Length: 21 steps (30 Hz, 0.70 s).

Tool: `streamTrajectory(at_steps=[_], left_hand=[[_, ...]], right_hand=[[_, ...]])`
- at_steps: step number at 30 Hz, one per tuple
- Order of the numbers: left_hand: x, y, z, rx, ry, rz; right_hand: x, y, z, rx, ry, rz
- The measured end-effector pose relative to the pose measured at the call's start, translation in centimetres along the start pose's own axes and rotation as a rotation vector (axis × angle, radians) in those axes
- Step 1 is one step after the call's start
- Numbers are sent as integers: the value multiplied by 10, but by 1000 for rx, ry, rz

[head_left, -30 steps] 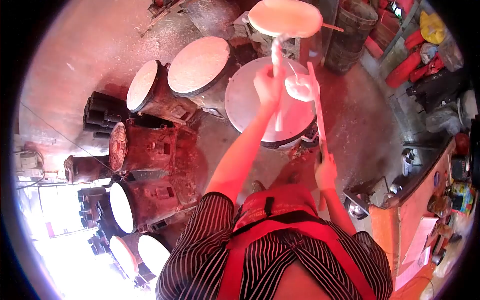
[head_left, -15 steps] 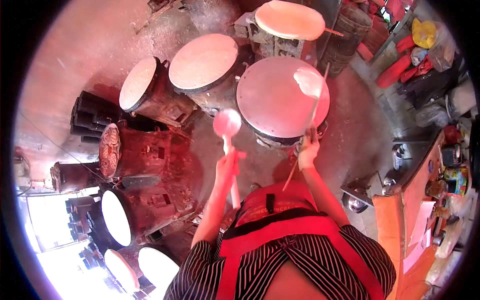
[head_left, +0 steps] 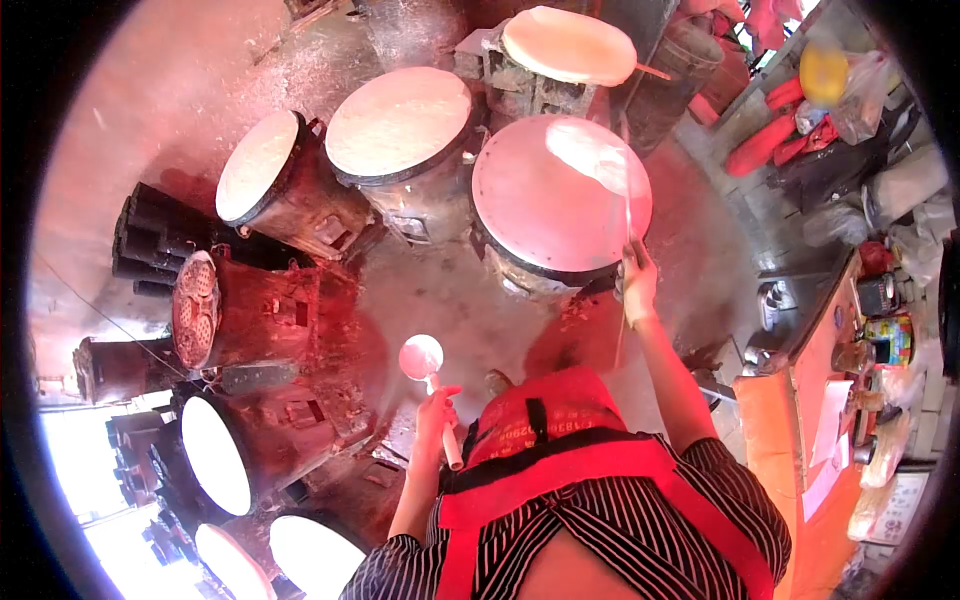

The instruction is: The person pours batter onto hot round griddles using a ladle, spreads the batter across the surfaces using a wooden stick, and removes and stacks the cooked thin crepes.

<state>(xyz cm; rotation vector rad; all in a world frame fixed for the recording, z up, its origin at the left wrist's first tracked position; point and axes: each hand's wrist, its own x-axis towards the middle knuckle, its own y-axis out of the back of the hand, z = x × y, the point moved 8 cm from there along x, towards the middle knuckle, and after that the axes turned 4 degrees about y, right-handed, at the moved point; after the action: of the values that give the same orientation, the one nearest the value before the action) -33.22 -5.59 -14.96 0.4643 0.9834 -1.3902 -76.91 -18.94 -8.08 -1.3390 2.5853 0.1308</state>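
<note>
My left hand [head_left: 433,413] is closed round the light handle of a ladle [head_left: 421,357], whose round bowl points up and away from me. To the right, my right hand [head_left: 638,282] grips a long thin stick [head_left: 628,215] beside the near right edge of a large round griddle [head_left: 540,215]. The stick's far part lies over the griddle, at the edge of a patch of white batter [head_left: 588,153] on its far right part. The ladle is held well away from the griddle, over the floor near my apron.
More round-topped stoves [head_left: 398,125] curve round to the left, with dark cylinders [head_left: 160,240] behind them. A round board [head_left: 570,46] rests on blocks beyond the griddle. An orange-covered table [head_left: 765,430] with jars and papers stands at the right.
My left hand has drawn the ladle back from over the griddle, toward my body on the left. The white batter has spread into a wider patch, and the stick has moved with my right hand.
</note>
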Motion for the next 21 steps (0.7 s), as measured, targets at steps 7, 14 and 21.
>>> streamTrajectory(at_steps=[7,14,21], left_hand=[[-2,-37,-3,-156,13,-63],[-10,-84,-25,-156,-89,47],[-18,-124,-51,-201,-157,173]], right_hand=[[56,-63,10,5,79,-173],[43,-57,-51,-321,-77,-648],[130,41,-3,-277,194,-371]])
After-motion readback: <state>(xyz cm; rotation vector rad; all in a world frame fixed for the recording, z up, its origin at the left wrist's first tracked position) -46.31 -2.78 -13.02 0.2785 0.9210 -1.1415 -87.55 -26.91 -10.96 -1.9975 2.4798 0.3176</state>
